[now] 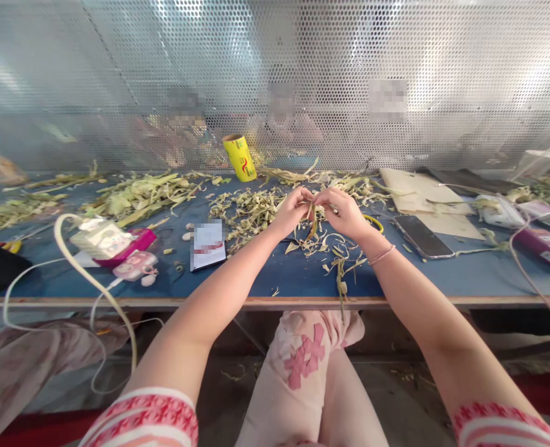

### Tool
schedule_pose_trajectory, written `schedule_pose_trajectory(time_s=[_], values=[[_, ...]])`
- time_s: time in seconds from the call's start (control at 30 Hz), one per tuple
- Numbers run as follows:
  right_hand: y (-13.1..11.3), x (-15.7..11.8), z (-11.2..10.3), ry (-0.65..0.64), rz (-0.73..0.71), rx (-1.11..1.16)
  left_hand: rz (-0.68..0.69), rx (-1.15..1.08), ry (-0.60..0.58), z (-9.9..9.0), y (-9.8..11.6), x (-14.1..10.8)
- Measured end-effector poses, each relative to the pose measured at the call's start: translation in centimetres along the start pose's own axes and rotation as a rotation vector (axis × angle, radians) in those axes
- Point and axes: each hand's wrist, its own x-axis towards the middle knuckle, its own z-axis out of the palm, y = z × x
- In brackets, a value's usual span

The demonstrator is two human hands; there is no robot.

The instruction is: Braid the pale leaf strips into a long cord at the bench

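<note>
My left hand and my right hand meet over the middle of the blue table, fingertips almost touching. Both have fingers pinched on a withered, yellow-brown plant strip that hangs down between them. The fingers cover its upper end. Just left of my left hand lies a heap of short, pale green dried plant pieces. Thin curled peelings are scattered under my hands. A longer stringy stalk droops over the table's front edge.
A yellow tube stands tilted before a perforated metal screen. Long plant stalks lie at left. Nearby are a phone, a pink device and cables. At right lie a dark phone and cardboard.
</note>
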Motion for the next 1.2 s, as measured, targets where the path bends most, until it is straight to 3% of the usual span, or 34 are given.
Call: schedule_pose_trajectory(time_s=[0.2, 0.33, 0.67, 0.87, 1.1, 1.2], values=[[0.1, -0.1, 0.3, -0.083, -0.034, -0.148, 0.003, -0.019, 0.026, 0.1, -0.1, 0.2], [0.2, -0.1, 0.5, -0.043, 0.013, -0.123, 0.013, -0.019, 0.028, 0.1, -0.5, 0.3], [0.1, 0.2, 0.9, 0.252, 0.426, 0.097, 0.044, 0.051, 0.052, 0.0, -0.2, 0.1], [0.2, 0.3, 1.3, 0.261, 0.732, 0.312, 0.069, 0.114, 0.039, 0.4, -0.2, 0.0], [0.7, 0.2, 1.1, 0.226, 0.668, 0.148, 0.114, 0.123, 0.057, 0.4, -0.8, 0.0], [0.8, 0.2, 0.9, 0.149, 0.697, 0.119, 0.108, 0.106, 0.071, 0.3, -0.7, -0.1]])
